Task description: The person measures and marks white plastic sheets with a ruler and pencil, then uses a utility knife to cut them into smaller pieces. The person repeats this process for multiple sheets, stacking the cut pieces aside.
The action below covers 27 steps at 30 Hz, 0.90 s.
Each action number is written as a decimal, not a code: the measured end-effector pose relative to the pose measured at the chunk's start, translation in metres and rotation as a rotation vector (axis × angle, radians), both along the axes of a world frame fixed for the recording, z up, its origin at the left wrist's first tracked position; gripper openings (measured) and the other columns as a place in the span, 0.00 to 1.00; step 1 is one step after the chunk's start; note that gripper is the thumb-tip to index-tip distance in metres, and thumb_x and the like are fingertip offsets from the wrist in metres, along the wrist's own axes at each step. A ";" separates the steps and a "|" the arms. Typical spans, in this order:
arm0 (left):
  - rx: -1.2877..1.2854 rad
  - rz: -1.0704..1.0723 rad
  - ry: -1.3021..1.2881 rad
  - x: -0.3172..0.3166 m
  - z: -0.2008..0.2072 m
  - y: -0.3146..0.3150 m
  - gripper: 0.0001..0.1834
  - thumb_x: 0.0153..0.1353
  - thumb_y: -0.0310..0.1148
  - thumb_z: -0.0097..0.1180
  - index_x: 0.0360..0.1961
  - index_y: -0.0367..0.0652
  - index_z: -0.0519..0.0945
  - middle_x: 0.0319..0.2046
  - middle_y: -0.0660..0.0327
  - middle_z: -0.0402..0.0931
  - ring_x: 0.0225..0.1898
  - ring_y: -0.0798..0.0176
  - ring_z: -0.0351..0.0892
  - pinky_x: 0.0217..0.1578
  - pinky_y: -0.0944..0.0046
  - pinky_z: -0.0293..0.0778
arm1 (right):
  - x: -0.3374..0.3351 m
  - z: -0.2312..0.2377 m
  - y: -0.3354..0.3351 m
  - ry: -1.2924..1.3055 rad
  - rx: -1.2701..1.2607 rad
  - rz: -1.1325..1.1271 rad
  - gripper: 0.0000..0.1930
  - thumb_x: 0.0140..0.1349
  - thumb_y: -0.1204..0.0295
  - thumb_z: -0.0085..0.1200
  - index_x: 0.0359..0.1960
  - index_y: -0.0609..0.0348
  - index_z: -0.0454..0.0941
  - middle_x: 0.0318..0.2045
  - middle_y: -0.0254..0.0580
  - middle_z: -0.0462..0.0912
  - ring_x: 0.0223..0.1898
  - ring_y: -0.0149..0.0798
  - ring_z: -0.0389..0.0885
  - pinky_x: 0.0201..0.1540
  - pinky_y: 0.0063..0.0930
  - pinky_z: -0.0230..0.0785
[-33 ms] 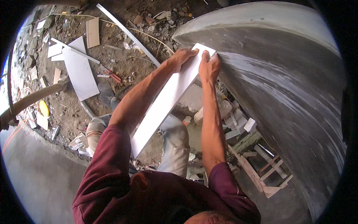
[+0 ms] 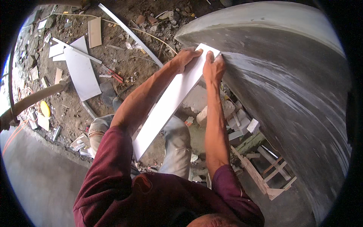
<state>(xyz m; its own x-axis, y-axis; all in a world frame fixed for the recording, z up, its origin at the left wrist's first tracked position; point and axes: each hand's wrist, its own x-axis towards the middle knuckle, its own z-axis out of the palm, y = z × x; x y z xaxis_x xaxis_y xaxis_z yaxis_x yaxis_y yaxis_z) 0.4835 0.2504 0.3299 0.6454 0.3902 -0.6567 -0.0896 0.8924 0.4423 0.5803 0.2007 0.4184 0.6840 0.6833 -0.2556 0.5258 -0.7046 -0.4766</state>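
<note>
Both hands grip a long white strip of board (image 2: 162, 113), which slants from the wall side down toward my lap. My left hand (image 2: 186, 59) holds its left edge close to the far end, thumb on top. Across from it, my right hand (image 2: 214, 69) clasps the right edge at that same end, with the thumb pressed on the upper face. The fingers under the board are hidden. The far end of the strip lies beside the grey plastered wall (image 2: 280, 75); whether they touch, I cannot tell. Its near end comes down by my left upper arm.
Left on the dirt lie a large white sheet (image 2: 81, 70), a tan board piece (image 2: 95, 33) and a red-handled tool (image 2: 114, 75). A metal strip (image 2: 130, 34) lies beyond my hands. At lower right are a wooden frame (image 2: 257, 170) and rubble. A pole (image 2: 34, 99) juts in from the left.
</note>
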 end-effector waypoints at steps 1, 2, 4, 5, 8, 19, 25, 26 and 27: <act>-0.017 0.013 -0.013 0.002 0.013 0.002 0.18 0.66 0.44 0.60 0.44 0.39 0.79 0.34 0.58 0.80 0.30 0.64 0.80 0.30 0.59 0.76 | 0.000 0.015 0.002 -0.002 -0.001 -0.003 0.25 0.69 0.56 0.45 0.41 0.73 0.78 0.37 0.69 0.82 0.41 0.67 0.83 0.45 0.53 0.73; -0.011 0.016 -0.018 0.003 0.025 0.004 0.18 0.66 0.44 0.60 0.44 0.39 0.78 0.34 0.58 0.80 0.30 0.64 0.80 0.30 0.59 0.76 | -0.002 0.033 0.004 -0.006 -0.002 -0.007 0.25 0.69 0.56 0.45 0.41 0.73 0.78 0.37 0.69 0.82 0.41 0.67 0.83 0.45 0.53 0.73; -0.003 0.017 -0.034 0.004 0.057 0.005 0.18 0.66 0.44 0.61 0.44 0.38 0.78 0.34 0.57 0.80 0.30 0.64 0.80 0.31 0.60 0.77 | 0.002 0.060 0.004 -0.007 0.015 -0.015 0.26 0.69 0.55 0.46 0.40 0.73 0.78 0.37 0.69 0.82 0.41 0.67 0.83 0.45 0.54 0.73; 0.016 -0.006 -0.036 0.004 0.075 0.005 0.18 0.66 0.44 0.61 0.44 0.38 0.78 0.35 0.57 0.80 0.30 0.64 0.80 0.31 0.60 0.77 | 0.007 0.076 0.003 -0.009 0.015 -0.011 0.26 0.69 0.54 0.46 0.40 0.73 0.78 0.37 0.69 0.82 0.41 0.66 0.83 0.46 0.54 0.73; 0.026 -0.004 0.024 0.000 0.153 0.007 0.19 0.65 0.43 0.61 0.44 0.36 0.79 0.34 0.56 0.81 0.30 0.63 0.81 0.32 0.59 0.77 | 0.007 0.137 0.002 0.004 -0.025 -0.026 0.25 0.69 0.55 0.46 0.42 0.73 0.78 0.38 0.70 0.82 0.43 0.66 0.82 0.47 0.53 0.72; -0.007 -0.059 -0.084 0.002 0.312 0.002 0.22 0.66 0.46 0.59 0.46 0.35 0.80 0.35 0.54 0.83 0.30 0.62 0.83 0.31 0.60 0.77 | -0.010 0.328 0.001 -0.117 0.030 0.027 0.24 0.68 0.58 0.49 0.42 0.75 0.79 0.38 0.69 0.83 0.42 0.65 0.84 0.45 0.49 0.73; 0.406 -0.004 -0.286 -0.048 0.404 0.019 0.28 0.65 0.47 0.61 0.56 0.34 0.76 0.45 0.53 0.82 0.42 0.61 0.81 0.45 0.59 0.77 | -0.059 0.414 -0.030 0.101 0.277 0.035 0.31 0.71 0.49 0.48 0.55 0.72 0.71 0.49 0.61 0.79 0.49 0.49 0.81 0.51 0.44 0.71; 0.568 0.007 -0.160 -0.084 0.419 0.031 0.33 0.64 0.49 0.62 0.58 0.31 0.74 0.48 0.48 0.81 0.48 0.57 0.81 0.50 0.58 0.77 | -0.070 0.418 -0.038 0.172 0.331 0.086 0.34 0.71 0.46 0.47 0.59 0.72 0.69 0.53 0.60 0.78 0.52 0.47 0.79 0.53 0.43 0.70; 0.655 0.060 0.136 -0.109 0.409 0.039 0.33 0.64 0.51 0.61 0.60 0.34 0.74 0.50 0.46 0.79 0.49 0.54 0.80 0.51 0.57 0.77 | -0.085 0.406 -0.055 0.296 0.374 0.075 0.34 0.72 0.45 0.44 0.63 0.67 0.65 0.56 0.57 0.76 0.56 0.47 0.76 0.56 0.43 0.68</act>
